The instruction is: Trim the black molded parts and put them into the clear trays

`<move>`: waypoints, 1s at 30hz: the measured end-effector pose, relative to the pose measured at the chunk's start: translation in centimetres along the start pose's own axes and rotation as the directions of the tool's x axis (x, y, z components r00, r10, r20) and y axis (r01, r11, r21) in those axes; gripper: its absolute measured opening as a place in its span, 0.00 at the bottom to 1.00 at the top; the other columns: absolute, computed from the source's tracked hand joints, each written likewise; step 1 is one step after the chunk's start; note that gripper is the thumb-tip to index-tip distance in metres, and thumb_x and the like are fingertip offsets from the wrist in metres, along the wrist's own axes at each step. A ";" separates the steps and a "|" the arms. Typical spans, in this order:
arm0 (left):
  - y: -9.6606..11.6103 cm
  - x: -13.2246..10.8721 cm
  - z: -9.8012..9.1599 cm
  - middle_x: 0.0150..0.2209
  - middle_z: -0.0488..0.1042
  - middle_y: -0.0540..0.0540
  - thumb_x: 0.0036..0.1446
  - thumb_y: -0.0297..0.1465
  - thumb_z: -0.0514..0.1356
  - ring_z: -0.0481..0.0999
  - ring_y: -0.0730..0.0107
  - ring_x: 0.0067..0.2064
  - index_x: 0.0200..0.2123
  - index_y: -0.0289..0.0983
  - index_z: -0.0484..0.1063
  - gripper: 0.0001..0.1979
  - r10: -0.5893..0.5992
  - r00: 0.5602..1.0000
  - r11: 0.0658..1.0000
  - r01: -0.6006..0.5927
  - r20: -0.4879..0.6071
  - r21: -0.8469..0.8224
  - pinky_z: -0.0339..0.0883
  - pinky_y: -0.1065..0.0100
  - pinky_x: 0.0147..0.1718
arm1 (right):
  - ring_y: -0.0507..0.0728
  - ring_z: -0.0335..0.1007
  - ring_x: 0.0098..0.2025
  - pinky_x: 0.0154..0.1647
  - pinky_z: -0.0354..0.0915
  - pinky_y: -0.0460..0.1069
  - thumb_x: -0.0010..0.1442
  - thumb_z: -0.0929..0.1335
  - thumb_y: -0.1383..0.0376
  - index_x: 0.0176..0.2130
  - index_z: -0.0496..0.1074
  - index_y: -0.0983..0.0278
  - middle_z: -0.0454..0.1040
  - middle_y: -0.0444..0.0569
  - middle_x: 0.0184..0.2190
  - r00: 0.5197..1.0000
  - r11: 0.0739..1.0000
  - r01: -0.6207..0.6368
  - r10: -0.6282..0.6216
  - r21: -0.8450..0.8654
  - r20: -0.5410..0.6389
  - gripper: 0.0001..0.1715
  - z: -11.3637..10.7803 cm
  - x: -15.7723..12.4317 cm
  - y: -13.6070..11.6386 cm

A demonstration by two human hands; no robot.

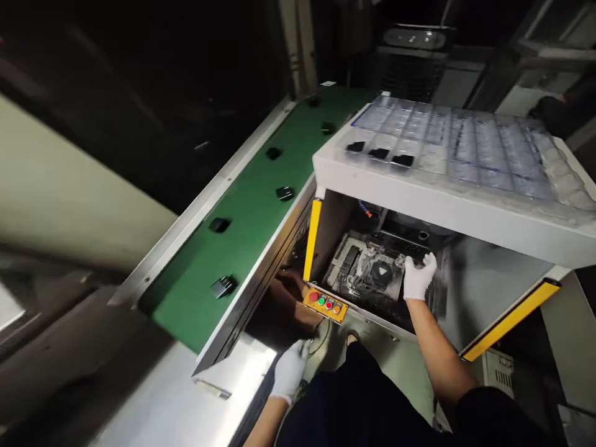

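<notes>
Entry from my remote station: right hand (419, 277), white-gloved, fingers curled narrow, inside the open machine bay (333, 230), at the right side of the mechanism (367, 273); I cannot tell whether it holds anything. Left hand (289, 371), also gloved, fingers bunched, low at the near side beside a black cable (321, 351); I cannot tell whether it has hold of the cable. Risks, as I judge them: a glove snagging on the wiring, a forearm crossing the left yellow bar (312, 239) or right yellow bar (511, 320) if these are safety sensors, or a knock on the button panel (325, 305) near the bay's edge. The mechanism sits low in the bay, a grimy metal assembly with tangled wires and a round black part. To the left runs a green conveyor belt (242, 205) with black parts (224, 286); far above lies a clear plastic tray (447, 146).
</notes>
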State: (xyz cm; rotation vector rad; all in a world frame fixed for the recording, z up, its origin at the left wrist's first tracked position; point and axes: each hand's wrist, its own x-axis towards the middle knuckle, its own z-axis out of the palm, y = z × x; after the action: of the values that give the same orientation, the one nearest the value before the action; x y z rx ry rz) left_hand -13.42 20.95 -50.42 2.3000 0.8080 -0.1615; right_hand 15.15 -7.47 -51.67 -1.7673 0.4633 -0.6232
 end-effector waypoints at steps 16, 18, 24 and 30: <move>29.4 21.3 13.6 0.45 0.79 0.41 0.50 0.27 0.71 0.80 0.63 0.46 0.45 0.37 0.69 0.20 0.232 0.953 0.859 -0.295 -0.195 -0.418 0.73 0.62 0.53 | 0.62 0.75 0.45 0.56 0.71 0.58 0.51 0.75 0.52 0.45 0.69 0.64 0.77 0.53 0.41 0.988 0.988 -0.150 0.151 0.029 -0.042 0.28 5.4 2.1 1.7; 29.8 21.5 13.8 0.39 0.78 0.44 0.48 0.24 0.69 0.79 0.66 0.40 0.40 0.38 0.67 0.17 0.224 0.956 0.856 -0.286 -0.190 -0.431 0.74 0.65 0.47 | 0.62 0.75 0.42 0.53 0.72 0.58 0.51 0.75 0.53 0.43 0.69 0.63 0.77 0.52 0.38 0.985 0.987 -0.162 0.163 0.006 -0.061 0.26 5.5 2.1 1.7; 30.5 20.9 13.4 0.38 0.78 0.46 0.46 0.22 0.68 0.78 0.67 0.40 0.37 0.40 0.64 0.18 0.223 0.953 0.841 -0.294 -0.205 -0.454 0.73 0.66 0.46 | 0.64 0.77 0.39 0.48 0.75 0.59 0.49 0.76 0.52 0.41 0.70 0.62 0.78 0.53 0.36 0.985 0.987 -0.163 0.163 0.005 -0.061 0.25 5.7 2.7 1.9; 32.5 20.1 11.3 0.40 0.80 0.42 0.44 0.23 0.70 0.80 0.61 0.42 0.37 0.40 0.68 0.18 0.202 0.966 0.839 -0.256 -0.162 -0.480 0.74 0.61 0.46 | 0.71 0.79 0.41 0.48 0.76 0.66 0.48 0.77 0.51 0.42 0.71 0.62 0.79 0.60 0.38 0.995 0.999 -0.048 0.048 0.006 -0.085 0.27 5.3 3.5 3.0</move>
State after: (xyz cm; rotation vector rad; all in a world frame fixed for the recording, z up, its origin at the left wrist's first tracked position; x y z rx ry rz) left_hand 23.05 5.29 -47.07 1.8957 0.5352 0.2555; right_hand 21.20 -6.35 -55.08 -1.7254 0.5614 -0.6671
